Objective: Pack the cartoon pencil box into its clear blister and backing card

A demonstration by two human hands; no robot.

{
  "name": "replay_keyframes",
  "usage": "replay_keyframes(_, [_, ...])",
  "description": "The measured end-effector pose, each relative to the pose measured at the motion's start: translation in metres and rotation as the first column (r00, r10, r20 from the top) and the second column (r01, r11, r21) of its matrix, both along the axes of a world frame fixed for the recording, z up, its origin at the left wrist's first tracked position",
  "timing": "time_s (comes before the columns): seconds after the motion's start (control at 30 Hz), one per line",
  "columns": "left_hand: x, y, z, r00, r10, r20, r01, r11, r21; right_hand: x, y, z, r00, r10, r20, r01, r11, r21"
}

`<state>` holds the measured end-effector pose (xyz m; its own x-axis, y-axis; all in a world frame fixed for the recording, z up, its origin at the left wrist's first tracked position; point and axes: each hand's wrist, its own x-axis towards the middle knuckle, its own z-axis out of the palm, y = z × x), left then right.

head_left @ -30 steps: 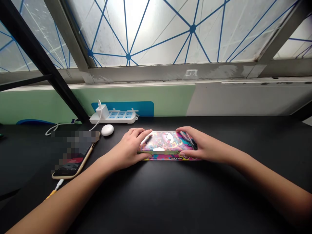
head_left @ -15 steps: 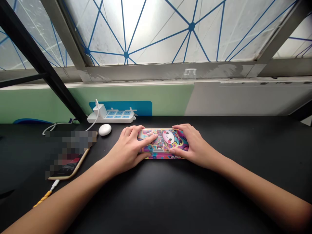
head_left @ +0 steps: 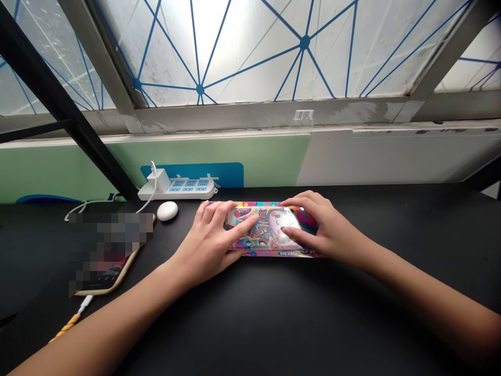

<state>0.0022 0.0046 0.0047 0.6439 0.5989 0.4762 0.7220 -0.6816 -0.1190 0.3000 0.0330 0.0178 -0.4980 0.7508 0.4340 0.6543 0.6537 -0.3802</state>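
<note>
A pencil box (head_left: pixel 260 230) with a colourful cartoon print lies flat on the desk, its long side across my view. Below it, strips of a bright box with "PENCIL BOX" lettering (head_left: pixel 287 253) show along the near and far edges. My left hand (head_left: pixel 213 235) grips the left end, thumb at the near side, one finger stretched across the top. At the right end, my right hand (head_left: pixel 319 224) has its fingers over the far edge and its thumb on the round white cartoon face. Both ends are partly hidden by my hands.
To the left lie a phone (head_left: pixel 113 277), partly pixelated, and its orange-wrapped cable (head_left: pixel 64 328). A small white rounded case (head_left: pixel 167 211) sits before a white power strip (head_left: pixel 183 189) with a plug in it. A black post (head_left: pixel 78 115) slants at the left; a window stands behind.
The pencil box has shifted slightly right, and a bright strip now shows along its far edge too. My right hand has moved right, its thumb further over the top. The view has shifted slightly.
</note>
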Motion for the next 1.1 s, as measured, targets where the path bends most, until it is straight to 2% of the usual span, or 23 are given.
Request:
replay_keyframes(0.17, [0.001,-0.002,0.001,1.0,-0.003,0.013,0.003,0.999,0.034,0.0,0.002,-0.003,0.994,0.016,-0.108,-0.008,0.997,0.077])
replay_keyframes(0.43, [-0.001,-0.002,-0.003,1.0,-0.013,0.016,0.012,0.999,0.037,0.003,0.0,0.003,0.993,0.081,-0.087,-0.078,0.996,0.03])
replay_keyframes(0.6, [-0.001,-0.002,-0.003,1.0,-0.008,0.013,0.007,0.998,0.068,0.001,-0.004,0.003,0.997,0.059,-0.053,-0.056,0.996,0.063])
replay_keyframes(0.83, [0.0,-0.002,0.0,1.0,-0.019,0.004,0.018,0.996,0.093,-0.003,-0.007,-0.002,1.0,-0.004,0.003,0.004,0.985,0.175])
replay_keyframes(1.03, [0.002,-0.003,-0.001,0.999,-0.026,0.031,0.024,0.999,0.048,-0.005,-0.012,0.001,0.99,-0.125,0.058,0.124,0.992,0.027])
replay_keyframes(1.1, [0.003,-0.004,-0.001,0.999,-0.026,0.035,0.024,0.999,0.043,-0.005,-0.013,0.003,0.988,-0.147,0.055,0.146,0.989,0.023])
